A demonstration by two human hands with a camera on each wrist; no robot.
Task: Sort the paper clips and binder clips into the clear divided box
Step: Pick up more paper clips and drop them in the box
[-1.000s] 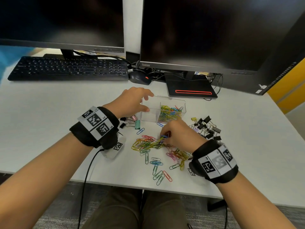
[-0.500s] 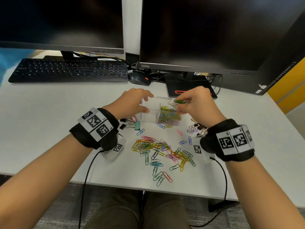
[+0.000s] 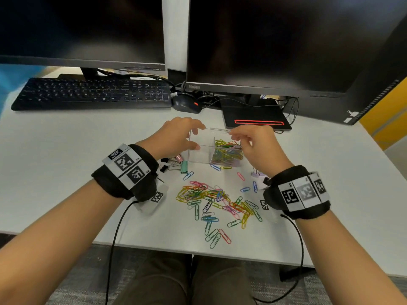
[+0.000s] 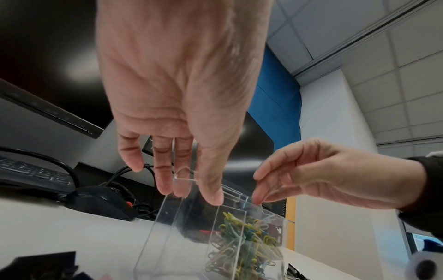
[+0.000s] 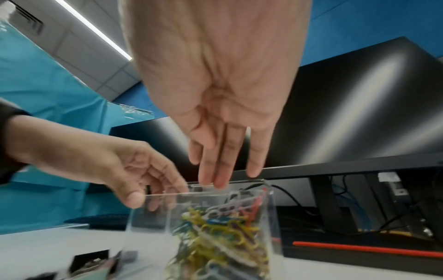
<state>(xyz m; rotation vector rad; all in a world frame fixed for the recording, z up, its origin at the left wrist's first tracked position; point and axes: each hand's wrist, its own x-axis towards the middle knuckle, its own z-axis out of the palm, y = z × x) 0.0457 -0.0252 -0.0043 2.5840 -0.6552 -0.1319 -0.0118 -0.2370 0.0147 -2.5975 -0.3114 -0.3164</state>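
Observation:
The clear divided box (image 3: 198, 156) (image 4: 167, 236) (image 5: 148, 217) stands mid-desk. My left hand (image 3: 198, 137) (image 4: 191, 189) grips its left end, thumb on the near wall and fingers over the far rim. Coloured paper clips (image 3: 226, 150) (image 4: 239, 242) (image 5: 215, 233) fill the right compartment; the left one looks bare. Just above the right compartment my right hand (image 3: 236, 138) (image 5: 223, 176) hovers with straight fingers and holds nothing. A loose pile of paper clips (image 3: 211, 197) lies nearer me. Binder clips (image 3: 172, 162) sit left of the box, and others (image 3: 257, 175) peek out by my right wrist.
A keyboard (image 3: 92, 93), a mouse (image 3: 186, 104) and a monitor base (image 3: 255, 116) line the back under two dark screens. Cables run from both wristbands over the desk's front edge (image 3: 220, 252).
My right hand rose from the loose pile with clips pinched, moved over the box's right compartment and let them go. My left hand stayed on the box.

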